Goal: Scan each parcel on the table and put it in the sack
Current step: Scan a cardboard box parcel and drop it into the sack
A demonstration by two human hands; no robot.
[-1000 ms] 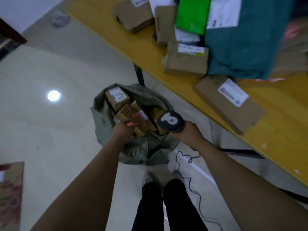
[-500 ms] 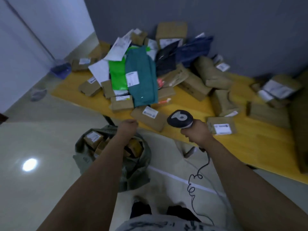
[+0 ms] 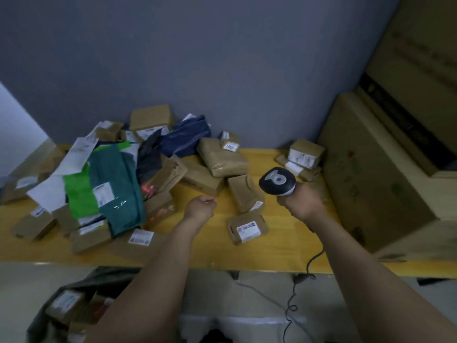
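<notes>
Many parcels crowd the table's back-left. My left hand hovers curled and empty; my right hand grips the scanner. I'd take the labelled parcel near the front edge, label up. The sack sits below the front-left corner.

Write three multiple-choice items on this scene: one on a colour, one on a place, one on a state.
1. The table top is: A white; B yellow; C red.
2. The sack sits: A on the table; B on a chair; C on the floor at lower left.
3. The right hand: A grips the scanner; B lies open and empty; C holds a parcel.
Key: B, the bare top shows yellow; C, it sits below the table's near edge; A, the fingers wrap the scanner's handle.
</notes>
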